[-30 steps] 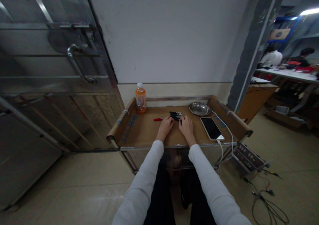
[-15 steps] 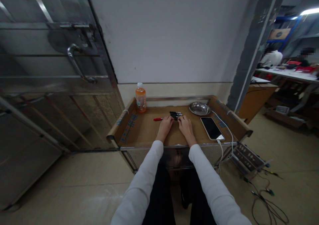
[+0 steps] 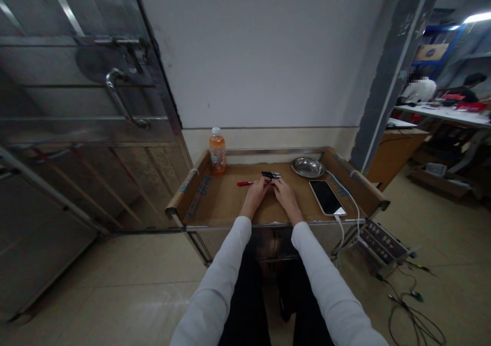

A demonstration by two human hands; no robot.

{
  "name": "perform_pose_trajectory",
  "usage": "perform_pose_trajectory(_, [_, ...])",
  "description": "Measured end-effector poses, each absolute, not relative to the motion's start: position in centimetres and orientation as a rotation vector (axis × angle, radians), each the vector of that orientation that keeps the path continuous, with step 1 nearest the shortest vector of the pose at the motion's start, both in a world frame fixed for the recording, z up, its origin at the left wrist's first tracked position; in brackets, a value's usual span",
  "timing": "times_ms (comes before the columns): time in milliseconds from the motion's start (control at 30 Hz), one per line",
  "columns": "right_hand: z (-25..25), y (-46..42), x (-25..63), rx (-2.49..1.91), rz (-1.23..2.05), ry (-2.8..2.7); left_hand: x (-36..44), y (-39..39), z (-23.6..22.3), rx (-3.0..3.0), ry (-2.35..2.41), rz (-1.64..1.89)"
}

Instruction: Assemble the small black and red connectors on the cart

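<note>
On the cardboard-lined top of a cart, several black pens (image 3: 271,175) lie together just beyond my fingertips. My left hand (image 3: 256,193) and my right hand (image 3: 284,192) meet close together in front of them, fingers curled in. A dark, slim piece that looks like a black pen is pinched between the two hands, mostly covered by the fingers. A red pen (image 3: 244,183) lies left of my left hand, its right end close to the fingers.
An orange drink bottle (image 3: 217,154) stands at the back left. A shallow metal bowl (image 3: 307,167) sits at the back right, with a phone (image 3: 327,198) and its white cable (image 3: 355,203) nearer. Raised cardboard sides (image 3: 187,187) edge the cart. People sit at a far table (image 3: 445,112).
My two hands have drawn closer together, the right one shifting slightly left, and the fingertips now meet. The pens beyond, the bottle, bowl and phone stay where they were.
</note>
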State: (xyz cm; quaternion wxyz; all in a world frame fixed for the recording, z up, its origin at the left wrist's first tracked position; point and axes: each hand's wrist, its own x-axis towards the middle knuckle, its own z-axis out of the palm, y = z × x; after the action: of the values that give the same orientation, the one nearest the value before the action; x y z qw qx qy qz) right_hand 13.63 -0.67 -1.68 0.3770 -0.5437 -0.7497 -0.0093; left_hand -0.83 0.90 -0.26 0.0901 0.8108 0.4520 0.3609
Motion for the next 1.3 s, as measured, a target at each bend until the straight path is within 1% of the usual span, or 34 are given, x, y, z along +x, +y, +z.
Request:
perform_pose_trajectory(133, [-1.2, -0.9, 13.5, -1.456, -0.087, -1.874, -0.7, 0.8, -0.2, 2.48, 1.308, 1.091])
perform_pose_trajectory(367, [0.0, -1.7, 13.3, -1.713, -0.156, -1.753, -0.9, 0.4, 0.3, 2.589, 1.325, 0.869])
perform_pose_trajectory(567, [0.0, -1.8, 13.5, -1.797, -0.205, -1.701, -0.9, 0.3, 0.4, 2.594, 1.401, 0.875])
perform_pose_trajectory(800, [0.2, -2.2, 13.5, -1.875, -0.203, -1.667, -0.8, 0.2, 0.4, 2.539, 1.535, 0.972])
perform_pose_trajectory(933, [0.1, -2.0, 13.5, -1.808, -0.177, -1.701, -0.9, 0.1, 0.5, 2.533, 1.535, 0.979])
perform_pose_trajectory(1133, [0.6, -2.1, 13.1, -1.432, -0.049, -1.975, -1.0, 0.2, 0.4, 2.506, 1.505, 1.054])
perform_pose_trajectory(1200, [0.8, -2.3, 12.9, -1.383, -0.043, -2.001, -1.1, -0.1, 0.5, 2.479, 1.598, 1.105])
perform_pose_trajectory(1300, [0.8, -2.3, 12.7, -1.376, -0.093, -1.987, -1.2, -0.8, 0.6, 2.373, 1.906, 1.183])
